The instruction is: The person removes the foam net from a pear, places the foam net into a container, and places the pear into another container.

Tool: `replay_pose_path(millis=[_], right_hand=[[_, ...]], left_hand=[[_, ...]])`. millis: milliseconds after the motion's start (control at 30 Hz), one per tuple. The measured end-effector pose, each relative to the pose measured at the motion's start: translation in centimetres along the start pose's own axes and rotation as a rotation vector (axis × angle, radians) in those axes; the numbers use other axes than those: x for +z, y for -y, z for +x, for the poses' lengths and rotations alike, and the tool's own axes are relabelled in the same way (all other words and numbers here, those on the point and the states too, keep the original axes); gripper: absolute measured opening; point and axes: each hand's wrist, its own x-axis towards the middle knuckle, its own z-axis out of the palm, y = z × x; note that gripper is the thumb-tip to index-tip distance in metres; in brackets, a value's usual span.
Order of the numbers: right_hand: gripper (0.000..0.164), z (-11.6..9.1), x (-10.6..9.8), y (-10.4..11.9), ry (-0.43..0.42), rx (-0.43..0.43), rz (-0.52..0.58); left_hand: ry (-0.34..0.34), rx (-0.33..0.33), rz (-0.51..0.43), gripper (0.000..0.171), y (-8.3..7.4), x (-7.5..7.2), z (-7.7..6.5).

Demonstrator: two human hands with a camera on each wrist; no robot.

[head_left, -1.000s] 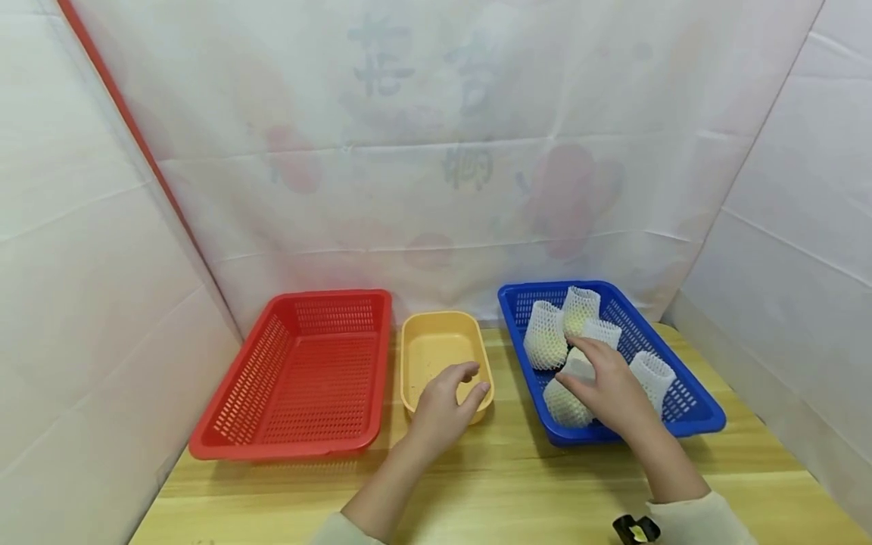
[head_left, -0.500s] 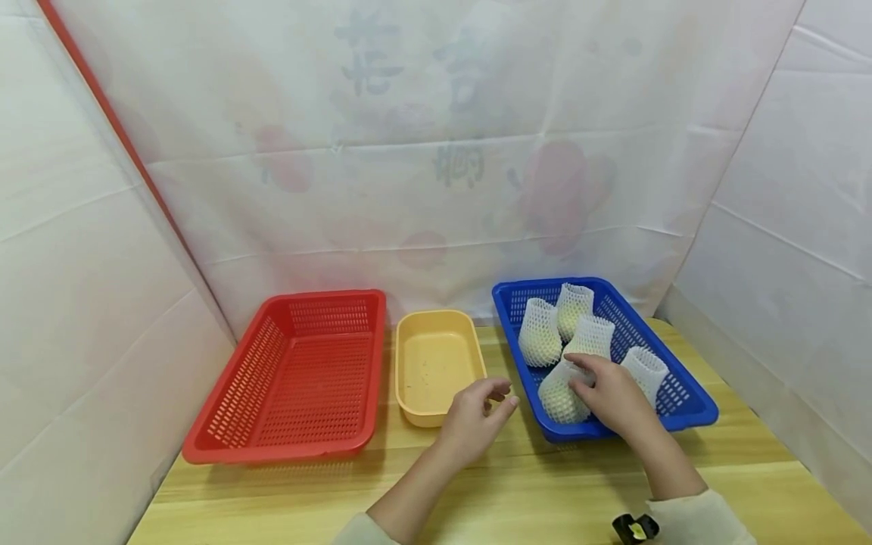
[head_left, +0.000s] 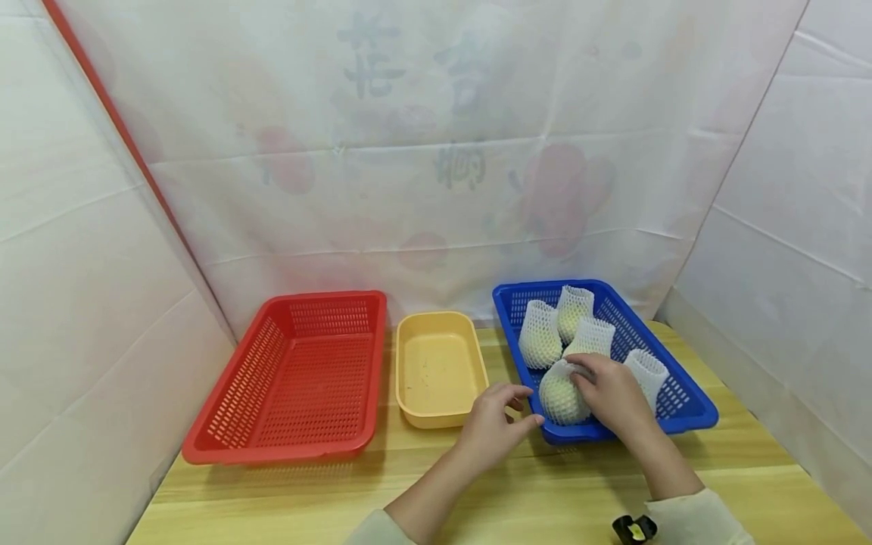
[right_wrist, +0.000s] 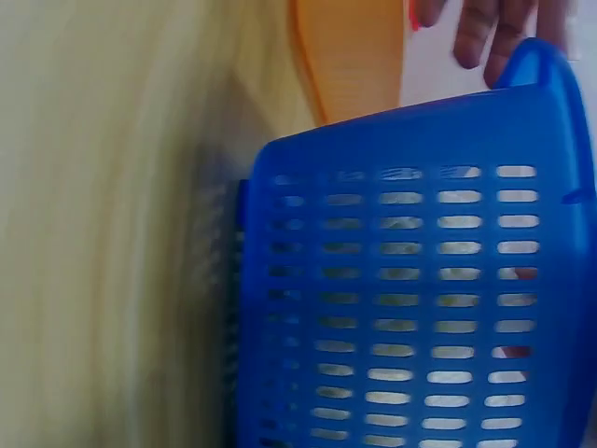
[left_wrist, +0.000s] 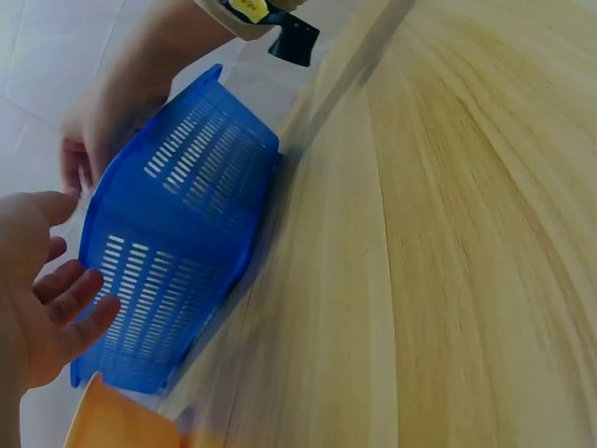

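Observation:
A blue basket (head_left: 688, 420) on the right holds several round, pale yellow fruits, each in a white foam net. With thumb and fingers my right hand (head_left: 613, 393) pinches the upper part of the foam net on the front fruit (head_left: 562, 397), which sits at the basket's front left. My left hand (head_left: 496, 425) is at the basket's left front rim, fingers spread and slightly bent, holding nothing. In the left wrist view, that left hand (left_wrist: 47, 299) is beside the basket wall (left_wrist: 187, 224). The right wrist view shows mostly the slotted basket wall (right_wrist: 401, 140); the fruit grip is hidden there.
A shallow yellow tub (head_left: 439, 371) stands left of the blue basket. Farther left is a red slotted basket (head_left: 327, 378). All stand on a wooden table (head_left: 272, 499), with a white cloth (head_left: 422, 189) hanging behind and at both sides.
My left hand has moved right, from over the yellow tub to the blue basket's rim. My right hand has come down onto the front fruit, whose net now tilts and bunches under the fingers.

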Motion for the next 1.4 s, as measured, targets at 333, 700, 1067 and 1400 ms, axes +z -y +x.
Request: replay_pose_path(millis=[333, 700, 1067, 1400], right_hand=[[0.03, 1.0, -2.8, 3.1, -0.093, -0.076, -0.015], [0.029, 1.9, -5.0, 6.6, -0.133, -0.145, 0.023], [0.03, 1.7, -4.8, 9.0, -0.123, -0.191, 0.112], [0.037, 0.7, -2.2, 10.3, -0.074, -0.224, 0.206]], left_hand=[[-0.01, -0.012, 0.036, 0.029, 0.1, 0.1, -0.2], [-0.031, -0.203, -0.39, 0.054, 0.1, -0.1, -0.1], [0.033, -0.253, -0.774, 0.06, 0.1, -1.3, -0.6], [0.059, -0.324, -0.897, 0.064, 1.5, -3.0, -2.5]])
